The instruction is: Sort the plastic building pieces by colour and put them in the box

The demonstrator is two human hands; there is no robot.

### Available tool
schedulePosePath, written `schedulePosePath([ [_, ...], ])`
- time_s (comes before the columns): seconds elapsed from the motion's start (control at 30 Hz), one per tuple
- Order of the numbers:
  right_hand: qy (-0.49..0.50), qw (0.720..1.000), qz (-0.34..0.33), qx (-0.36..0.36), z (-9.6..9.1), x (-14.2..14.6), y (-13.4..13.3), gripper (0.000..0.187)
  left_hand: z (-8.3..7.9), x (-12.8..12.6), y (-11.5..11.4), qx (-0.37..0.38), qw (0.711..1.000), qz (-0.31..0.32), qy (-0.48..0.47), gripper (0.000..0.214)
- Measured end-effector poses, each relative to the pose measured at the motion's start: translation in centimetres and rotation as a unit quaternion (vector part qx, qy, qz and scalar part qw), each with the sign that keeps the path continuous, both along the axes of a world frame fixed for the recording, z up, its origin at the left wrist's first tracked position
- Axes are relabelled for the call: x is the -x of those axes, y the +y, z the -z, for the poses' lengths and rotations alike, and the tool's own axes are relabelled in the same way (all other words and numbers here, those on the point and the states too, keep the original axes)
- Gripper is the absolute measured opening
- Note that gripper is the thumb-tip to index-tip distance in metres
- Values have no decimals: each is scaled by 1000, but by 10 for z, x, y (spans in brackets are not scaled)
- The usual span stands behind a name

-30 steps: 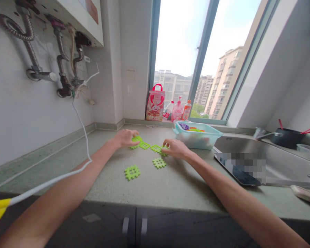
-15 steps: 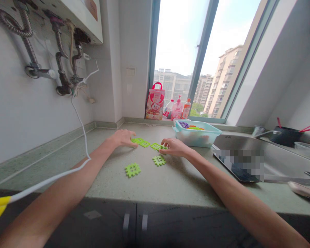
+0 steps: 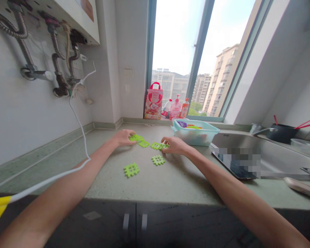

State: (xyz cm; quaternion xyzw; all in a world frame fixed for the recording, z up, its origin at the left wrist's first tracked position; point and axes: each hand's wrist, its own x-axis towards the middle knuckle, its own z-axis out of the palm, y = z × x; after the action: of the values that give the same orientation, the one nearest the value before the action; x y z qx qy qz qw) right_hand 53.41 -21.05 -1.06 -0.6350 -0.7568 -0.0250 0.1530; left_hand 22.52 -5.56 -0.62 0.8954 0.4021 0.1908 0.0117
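Several lime-green waffle-shaped plastic tiles lie on the pale green countertop (image 3: 170,186). My left hand (image 3: 122,137) is curled round one green tile (image 3: 135,138) at the far left of a short row. A middle tile (image 3: 144,144) lies loose between my hands. My right hand (image 3: 174,144) rests with fingers pinched on the right end of the row, at a green tile (image 3: 157,146). Two more tiles lie nearer me: one (image 3: 158,160) just below my right hand, and one (image 3: 131,169) further left.
A light-blue plastic tub (image 3: 196,136) with coloured pieces stands right of my right hand. A pink bag (image 3: 153,103) and bottles (image 3: 175,109) stand on the window sill. A tablet (image 3: 234,167) lies by the steel sink (image 3: 274,155). A white cable (image 3: 80,131) hangs at left.
My left hand lifted slightly and closed on the leftmost tile, drawing it apart from the middle one. My right hand stayed on the right tile. The view drifted a little.
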Motion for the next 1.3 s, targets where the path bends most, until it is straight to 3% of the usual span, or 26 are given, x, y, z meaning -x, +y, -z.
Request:
schedulePosePath([
  [0.23, 27, 997, 2, -68, 6, 3, 6, 40, 12, -18, -4, -26, 995, 55, -82, 54],
  [0.43, 20, 990, -7, -139, 10, 18, 13, 33, 17, -23, 0, -48, 993, 78, -79, 48],
  [0.6, 6, 993, 17, -114, 4, 7, 9, 32, 19, -18, 3, -55, 994, 73, -60, 49],
  [0.83, -5, 998, 3, -66, 6, -4, 10, 30, 22, -18, 6, 24, 995, 89, -38, 64],
  [0.97, -16, 998, -2, -60, 6, -1, 9, 31, 21, -16, 4, 27, 994, 93, -49, 73],
  [1.17, 14, 994, -11, -107, 7, 1, 9, 32, 18, -16, 2, 34, 997, 72, -26, 76],
  [1.3, 59, 987, -26, -149, 13, 14, 15, 32, 18, -18, 4, 31, 997, 73, -20, 65],
])
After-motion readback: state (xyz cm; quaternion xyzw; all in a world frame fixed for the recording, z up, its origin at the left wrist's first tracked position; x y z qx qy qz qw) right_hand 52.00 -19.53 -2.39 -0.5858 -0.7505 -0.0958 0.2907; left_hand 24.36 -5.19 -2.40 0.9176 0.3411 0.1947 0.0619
